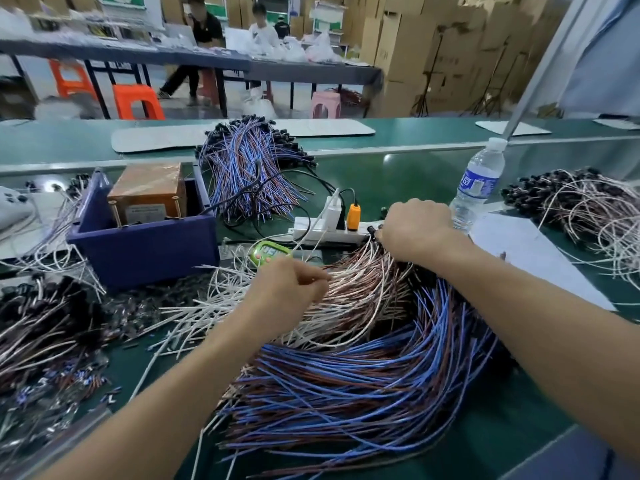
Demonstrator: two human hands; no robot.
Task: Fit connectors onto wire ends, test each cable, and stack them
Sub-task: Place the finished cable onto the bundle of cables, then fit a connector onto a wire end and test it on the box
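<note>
Near the power strip (325, 231), your left hand (287, 292) pinches the pink-white bundle (360, 289). Your right hand (415, 230) clamps its grip on the connector end (372, 231).

Green bench (398, 174): left hand (287, 292) pinches white-brown wires (349, 299); right hand (412, 230) grips their far ends beside power strip (311, 230). Blue-brown wires (363, 375) nearest; water bottle (479, 185) right.

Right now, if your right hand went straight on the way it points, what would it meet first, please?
Most likely the white power strip, lying just beyond the right hand, with the orange plug standing on it in that line; depth is hard to judge here.
</note>
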